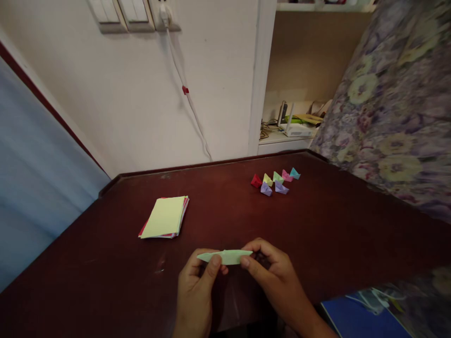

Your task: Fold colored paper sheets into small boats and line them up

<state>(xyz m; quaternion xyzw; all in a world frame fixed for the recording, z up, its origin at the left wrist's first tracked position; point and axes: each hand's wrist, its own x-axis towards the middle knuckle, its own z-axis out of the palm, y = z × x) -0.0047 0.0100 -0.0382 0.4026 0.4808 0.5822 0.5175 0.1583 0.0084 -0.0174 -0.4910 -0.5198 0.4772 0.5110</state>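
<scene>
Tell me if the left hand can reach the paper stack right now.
Probably yes, if it lets go: nothing stands between the left hand and the paper stack, but that hand grips the folded green paper, which the right hand also holds.

It's prob. a home, w/ floral curtain (391, 98), 2 switch plates (134, 11) & shelf router (299, 131).

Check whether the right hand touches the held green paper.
Touching. The head view shows the right hand, thumb on the green paper at its right end.
</scene>
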